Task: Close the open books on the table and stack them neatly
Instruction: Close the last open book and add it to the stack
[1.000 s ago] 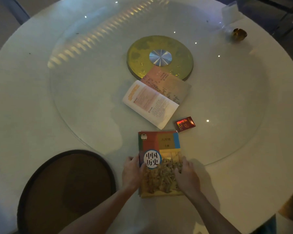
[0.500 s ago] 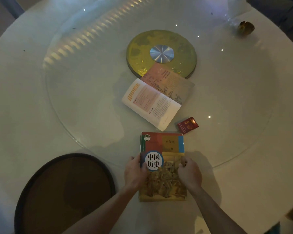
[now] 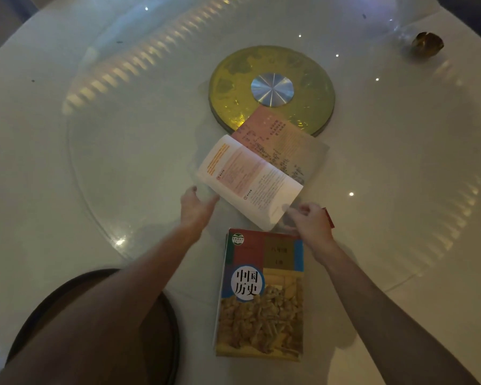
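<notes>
Head view, dim light. Closed book [image 3: 261,295] lies flat, cover up, on the near part of the round white table [image 3: 39,168]; neither hand touches it. Open book [image 3: 257,173] lies further out on the glass turntable [image 3: 128,151], pages up, far corner over the yellow disc [image 3: 272,87] at the centre.

Left hand [image 3: 196,208] is at the open book's near-left edge, fingers spread and loosely open, fingertips at or just under the page edge; contact is blurred, so I can't tell if it grips anything. Right hand [image 3: 311,220] is at the open book's near-right corner, fingers curled toward the page corner; motion blur there, so I can't tell whether it has hold of the page.

Red pack [image 3: 329,218] is mostly hidden behind the right hand. Dark round tray [image 3: 167,329] sits near-left, partly covered by the left forearm. Small gold object [image 3: 427,44] sits far right.
</notes>
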`<state>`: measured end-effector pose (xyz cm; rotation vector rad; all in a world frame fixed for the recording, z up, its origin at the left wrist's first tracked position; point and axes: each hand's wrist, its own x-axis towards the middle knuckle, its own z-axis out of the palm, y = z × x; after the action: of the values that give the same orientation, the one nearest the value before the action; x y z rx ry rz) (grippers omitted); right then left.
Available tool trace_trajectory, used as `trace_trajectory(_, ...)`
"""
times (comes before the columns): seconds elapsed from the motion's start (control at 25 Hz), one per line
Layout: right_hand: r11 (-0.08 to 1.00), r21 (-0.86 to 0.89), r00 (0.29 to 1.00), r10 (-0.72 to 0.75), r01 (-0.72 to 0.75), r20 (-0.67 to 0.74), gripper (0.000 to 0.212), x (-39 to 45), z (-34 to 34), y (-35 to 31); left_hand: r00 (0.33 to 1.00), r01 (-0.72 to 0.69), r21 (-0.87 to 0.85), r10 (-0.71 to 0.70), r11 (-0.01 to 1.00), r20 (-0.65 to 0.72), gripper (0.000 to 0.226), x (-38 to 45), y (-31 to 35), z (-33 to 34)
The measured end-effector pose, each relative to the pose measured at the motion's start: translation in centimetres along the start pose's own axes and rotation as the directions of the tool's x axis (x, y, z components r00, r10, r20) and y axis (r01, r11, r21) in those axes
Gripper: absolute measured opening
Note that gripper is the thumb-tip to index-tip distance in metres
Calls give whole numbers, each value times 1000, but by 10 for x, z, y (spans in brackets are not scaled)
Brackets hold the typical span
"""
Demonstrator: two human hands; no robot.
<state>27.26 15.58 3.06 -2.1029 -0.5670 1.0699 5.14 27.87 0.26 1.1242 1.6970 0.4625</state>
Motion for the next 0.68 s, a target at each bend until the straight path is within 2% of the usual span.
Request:
trace_trajectory(0.04,987,109,993,110,-115,52,36,10,5,-8,998,-60,50,62,997,-22,79,16,13,0)
trace_trajectory(0.12,945,222,969,221,-241,111,29,26,15,-10,989,-140,148,147,979,-35,86,45,33,-1)
trace_trajectory(0.24,897,302,945,291,-323,147,17,34,22,-8,994,-105,172,101,979,36,93,75,44,1)
trace_trajectory(0.32,908,279,947,276,-314,166,16,39,24,-7,997,-56,225,43,973,64,79,83,44,4)
trace_trajectory(0.4,923,262,954,243,-284,177,16,40,24,-8,998,-67,302,66,951,14,60,85,40,2)
trace_trajectory(0.6,935,239,959,224,-261,173,11,28,26,-5,990,-30,96,43,995,-133,28,77,25,-28)
trace_trajectory(0.68,930,291,969,182,-225,168,15,18,27,-6,988,-17,-20,14,1000,-152,14,69,20,-44)
